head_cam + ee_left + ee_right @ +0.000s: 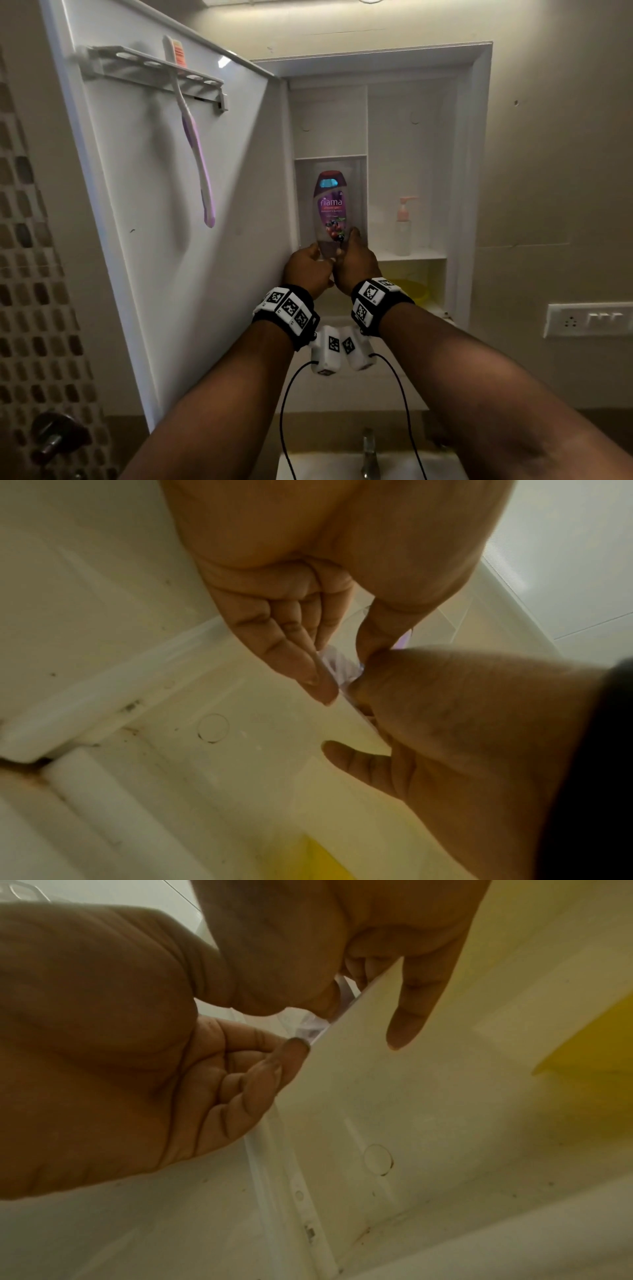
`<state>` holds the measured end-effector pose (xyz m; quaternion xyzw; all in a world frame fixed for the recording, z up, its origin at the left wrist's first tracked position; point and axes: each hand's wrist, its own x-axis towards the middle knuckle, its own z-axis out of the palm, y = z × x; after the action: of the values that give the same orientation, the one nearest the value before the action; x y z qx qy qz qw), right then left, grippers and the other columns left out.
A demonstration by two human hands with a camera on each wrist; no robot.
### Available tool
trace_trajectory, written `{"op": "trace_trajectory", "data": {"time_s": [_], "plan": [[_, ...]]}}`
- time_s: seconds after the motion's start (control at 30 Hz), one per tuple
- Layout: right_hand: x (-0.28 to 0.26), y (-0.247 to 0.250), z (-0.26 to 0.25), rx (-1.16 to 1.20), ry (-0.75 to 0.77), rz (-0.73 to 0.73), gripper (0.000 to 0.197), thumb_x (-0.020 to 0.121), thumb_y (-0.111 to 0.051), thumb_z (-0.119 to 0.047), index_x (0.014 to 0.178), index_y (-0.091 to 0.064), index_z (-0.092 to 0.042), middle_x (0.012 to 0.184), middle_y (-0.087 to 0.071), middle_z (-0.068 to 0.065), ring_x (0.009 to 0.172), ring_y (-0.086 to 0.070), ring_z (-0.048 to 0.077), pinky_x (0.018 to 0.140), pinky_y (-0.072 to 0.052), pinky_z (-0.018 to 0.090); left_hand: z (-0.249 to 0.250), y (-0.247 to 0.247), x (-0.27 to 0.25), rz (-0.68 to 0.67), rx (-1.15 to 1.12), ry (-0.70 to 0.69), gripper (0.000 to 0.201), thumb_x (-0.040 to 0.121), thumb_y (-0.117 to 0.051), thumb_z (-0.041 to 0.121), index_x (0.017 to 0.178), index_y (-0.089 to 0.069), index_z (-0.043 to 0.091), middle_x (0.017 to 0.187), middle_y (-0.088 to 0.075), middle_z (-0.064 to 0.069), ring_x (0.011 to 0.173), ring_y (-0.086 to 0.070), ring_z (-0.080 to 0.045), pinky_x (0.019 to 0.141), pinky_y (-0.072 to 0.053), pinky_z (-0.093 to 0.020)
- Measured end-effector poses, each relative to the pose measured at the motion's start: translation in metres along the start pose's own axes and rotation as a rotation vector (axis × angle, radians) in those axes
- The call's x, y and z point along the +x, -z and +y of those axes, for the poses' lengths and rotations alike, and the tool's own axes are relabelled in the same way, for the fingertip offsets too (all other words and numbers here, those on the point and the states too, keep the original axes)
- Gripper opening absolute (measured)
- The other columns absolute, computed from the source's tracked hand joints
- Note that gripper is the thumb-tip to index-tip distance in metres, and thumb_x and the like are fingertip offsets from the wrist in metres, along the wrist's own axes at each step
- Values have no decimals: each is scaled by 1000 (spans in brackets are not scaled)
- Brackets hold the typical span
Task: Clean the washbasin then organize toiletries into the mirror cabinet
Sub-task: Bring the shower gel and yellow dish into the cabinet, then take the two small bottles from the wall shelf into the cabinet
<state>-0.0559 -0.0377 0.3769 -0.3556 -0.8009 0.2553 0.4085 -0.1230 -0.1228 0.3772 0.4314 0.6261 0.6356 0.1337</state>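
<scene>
Left hand (308, 265) and right hand (354, 262) both grip the bottle (330, 209) (upright, low down)

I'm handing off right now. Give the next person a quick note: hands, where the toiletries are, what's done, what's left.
Left hand and right hand both grip the base of the Fiama bottle, upright in the cabinet's left middle compartment.
Pump bottle stands on the right shelf; toothbrush hangs in the door rack; something yellow sits on the lower shelf.
Left: release the bottle, check for remaining toiletries, close the door.
</scene>
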Motion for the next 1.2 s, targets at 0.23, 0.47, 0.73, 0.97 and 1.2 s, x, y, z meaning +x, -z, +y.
{"op": "trace_trajectory", "data": {"time_s": [0.23,0.47,0.73,0.97,1.2], "plan": [[-33,3,21,136,109,116,71,94,-57,-15,157,-23,-16,145,-52,13,128,-54,31,101,-42,28,-18,-1,-17,52,-7,-106,37,92,-67,9,107,-56,41,90,-62,31,78,-61,5,81,-60,-32],[-66,-20,58,112,348,112,63,91,-60,-21,150,-38,-14,158,-35,7,144,-35,22,117,-35,37,-58,-21,-53,211,-8,-176,42,93,-68,5,133,-62,12,126,-65,5,75,-60,21,67,-47,-3],[-125,-67,98,172,352,-131,54,85,-67,-21,136,-53,-10,134,-56,10,124,-51,27,106,-44,41,-120,-6,-120,212,206,-17,33,92,-70,20,124,-68,26,119,-68,15,91,-70,-9,82,-58,-28],[-221,-124,92,205,508,-396,50,82,-48,-35,121,-62,-8,116,-64,10,106,-55,27,88,-47,34,-167,47,-225,248,265,221,21,95,-66,29,113,-74,21,93,-75,-1,70,-69,-12,66,-55,-29],[-318,-193,26,140,640,-696,33,82,-48,-23,107,-67,-15,100,-67,6,86,-61,27,71,-44,27,-182,157,-331,342,327,353,8,94,-69,22,92,-75,18,75,-72,5,63,-64,-5,62,-54,-28]]}}
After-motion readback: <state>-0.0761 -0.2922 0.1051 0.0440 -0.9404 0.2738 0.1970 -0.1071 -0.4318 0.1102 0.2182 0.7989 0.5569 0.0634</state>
